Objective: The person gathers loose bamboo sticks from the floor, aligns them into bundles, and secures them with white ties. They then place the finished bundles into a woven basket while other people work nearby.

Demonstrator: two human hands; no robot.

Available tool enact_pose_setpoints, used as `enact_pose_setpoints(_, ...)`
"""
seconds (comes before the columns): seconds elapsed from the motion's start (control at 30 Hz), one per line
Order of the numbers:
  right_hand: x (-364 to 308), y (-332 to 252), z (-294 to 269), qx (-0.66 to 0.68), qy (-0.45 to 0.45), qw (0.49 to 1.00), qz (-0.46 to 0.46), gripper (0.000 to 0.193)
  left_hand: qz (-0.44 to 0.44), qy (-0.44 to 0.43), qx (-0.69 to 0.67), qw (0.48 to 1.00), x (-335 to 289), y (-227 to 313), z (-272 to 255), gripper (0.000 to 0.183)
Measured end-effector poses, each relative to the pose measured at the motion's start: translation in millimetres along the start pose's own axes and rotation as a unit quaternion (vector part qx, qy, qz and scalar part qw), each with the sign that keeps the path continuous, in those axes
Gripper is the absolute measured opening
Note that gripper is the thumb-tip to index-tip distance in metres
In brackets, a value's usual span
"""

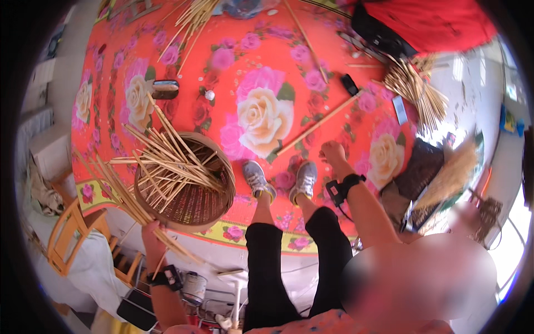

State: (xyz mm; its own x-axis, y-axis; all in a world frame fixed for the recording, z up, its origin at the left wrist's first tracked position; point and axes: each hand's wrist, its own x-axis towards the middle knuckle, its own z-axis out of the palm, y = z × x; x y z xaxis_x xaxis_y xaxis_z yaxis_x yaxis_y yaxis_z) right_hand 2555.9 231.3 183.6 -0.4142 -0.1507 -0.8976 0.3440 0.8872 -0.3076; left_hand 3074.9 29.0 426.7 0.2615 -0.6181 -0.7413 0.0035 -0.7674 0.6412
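My left hand [152,231] is closed around a bundle of long bamboo strips [114,186] at the near rim of a round woven basket [194,203]. More strips lie fanned across the basket. My right hand [332,151] is stretched out over the red floral mat [250,61], fingers curled, with nothing visible in it. It hovers just below a long bamboo stick [320,122] lying on the mat, apart from it. Both wrists carry black bands. My grey sneakers [281,179] rest on the mat between the hands.
A person in red [428,22] sits at the far right beside a bundle of strips [417,92]. More strips [192,16] lie at the top. A dark-handled tool [166,87], a small black object [349,84], a broom [450,178] and a wooden chair [67,234] are around.
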Motion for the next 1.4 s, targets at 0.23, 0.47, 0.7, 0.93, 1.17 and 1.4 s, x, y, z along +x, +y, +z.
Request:
enact_pose_setpoints(0.23, 121, 26, 72, 0.124, 0.024, 0.984, 0.124, 0.022, 0.001, 0.015, 0.065, 0.998, 28, 22, 3, 0.025)
enact_pose_setpoints(0.47, 210, 37, 79, 0.044, 0.183, 0.976, 0.109, 0.020, -0.025, 0.003, 0.063, 0.998, 54, 23, 11, 0.029)
enact_pose_setpoints(0.7, 136, 15, 99, 0.055, 0.186, 0.967, 0.166, 0.034, -0.009, 0.052, 0.070, 0.996, 37, 28, -2, 0.028)
enact_pose_setpoints(0.93, 211, 56, 85, 0.074, 0.276, 0.937, 0.203, 0.049, -0.023, -0.030, 0.050, 0.998, 63, 20, -13, 0.033)
enact_pose_setpoints(1.17, 198, 86, 83, 0.096, 0.230, 0.958, 0.141, 0.029, -0.011, -0.015, 0.080, 0.997, 50, 27, -12, 0.034)
enact_pose_setpoints(1.4, 133, 75, 12, 0.412, 0.165, 0.892, 0.084, 0.014, 0.076, 0.027, 0.165, 0.983, 28, 23, -11, 0.020)
